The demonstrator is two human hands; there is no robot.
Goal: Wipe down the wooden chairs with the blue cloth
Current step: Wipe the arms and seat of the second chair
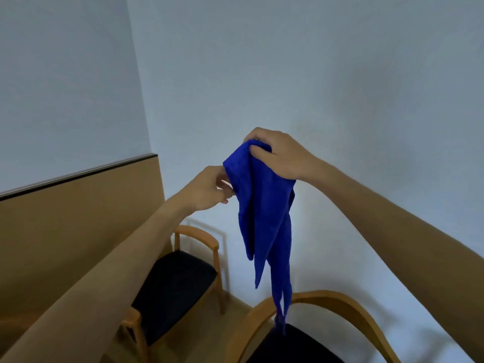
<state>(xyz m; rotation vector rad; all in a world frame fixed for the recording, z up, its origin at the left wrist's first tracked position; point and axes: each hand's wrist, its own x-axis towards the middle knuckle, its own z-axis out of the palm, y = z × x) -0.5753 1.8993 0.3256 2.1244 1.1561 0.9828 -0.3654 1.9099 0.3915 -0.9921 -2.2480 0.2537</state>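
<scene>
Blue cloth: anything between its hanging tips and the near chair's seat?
Head view: nothing shows between them. The blue cloth hangs from the right hand, tips overlapping the near chair's dark seat; contact unclear.

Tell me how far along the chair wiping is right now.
Nothing looks wiped yet. The right hand grips the bunched top of the blue cloth, held up in the air, while the left hand pinches its edge, apparently to unfold or refold it. Both wooden chairs, the near chair and the far chair, are left to wipe.
</scene>
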